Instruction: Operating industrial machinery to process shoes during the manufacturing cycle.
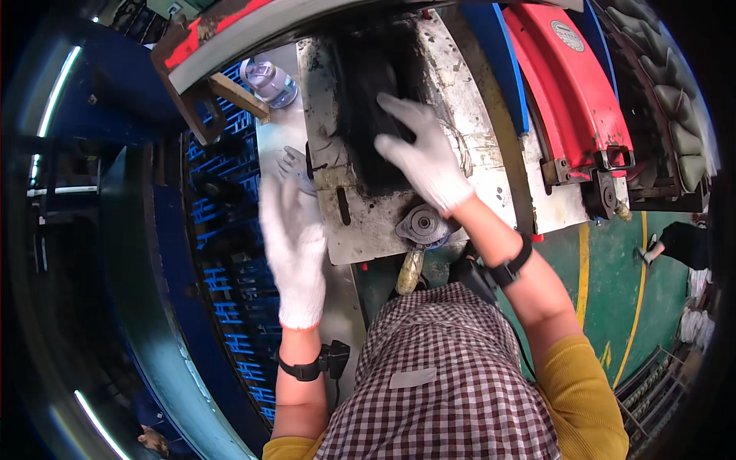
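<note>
My right hand (425, 157), in a white knit glove, reaches over the dark, black-coated middle (364, 146) of a worn metal plate (364, 230). Its fingers are spread, with nothing in them; whether they touch the black surface I cannot tell. My left hand (295, 249), gloved alike and smeared by motion, is beside the plate's left edge with fingers stretched out and nothing seen in them. Just beyond its fingertips lies a small grey object (295, 165), its kind unclear. At the plate's near edge, a round metal hub (424, 223) carries a tape-wrapped handle (410, 274).
A clear lavender-tinted bottle (270, 84) stands beyond my left hand. A red-edged metal frame (230, 34) crosses the top. Right of the plate are a blue panel (494, 57) and a red machine cover (567, 84). Blue racks (222, 295) line the left; another person (678, 245) is far right.
</note>
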A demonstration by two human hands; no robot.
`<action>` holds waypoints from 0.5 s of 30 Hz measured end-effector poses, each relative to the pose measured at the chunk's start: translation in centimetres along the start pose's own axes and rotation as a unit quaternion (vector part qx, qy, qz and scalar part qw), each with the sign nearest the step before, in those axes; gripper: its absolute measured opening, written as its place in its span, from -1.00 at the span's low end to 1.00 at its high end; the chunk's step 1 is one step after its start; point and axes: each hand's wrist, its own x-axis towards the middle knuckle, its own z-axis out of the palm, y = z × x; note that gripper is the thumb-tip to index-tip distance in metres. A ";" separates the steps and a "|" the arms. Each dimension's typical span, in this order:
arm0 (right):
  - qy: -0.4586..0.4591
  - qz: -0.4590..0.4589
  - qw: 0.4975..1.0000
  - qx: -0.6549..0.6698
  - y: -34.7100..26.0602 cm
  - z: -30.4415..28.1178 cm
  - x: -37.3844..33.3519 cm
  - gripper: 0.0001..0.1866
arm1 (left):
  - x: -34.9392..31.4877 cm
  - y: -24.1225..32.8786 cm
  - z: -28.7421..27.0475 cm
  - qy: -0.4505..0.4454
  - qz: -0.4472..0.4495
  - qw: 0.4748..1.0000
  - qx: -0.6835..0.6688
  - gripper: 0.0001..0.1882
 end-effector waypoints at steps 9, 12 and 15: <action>0.090 0.038 0.944 -0.316 5.2 3.4 6.2 -0.42 | 3.2 7.2 -1.7 0.101 0.251 0.960 0.075 0.04; 0.031 0.002 0.915 -0.401 3.7 4.7 5.2 -0.43 | 5.0 9.6 -2.6 0.102 0.321 0.935 0.110 -0.07; 0.048 0.014 0.904 -0.424 4.0 5.3 5.1 -0.41 | 7.7 11.9 -2.2 0.080 0.379 0.915 0.110 -0.11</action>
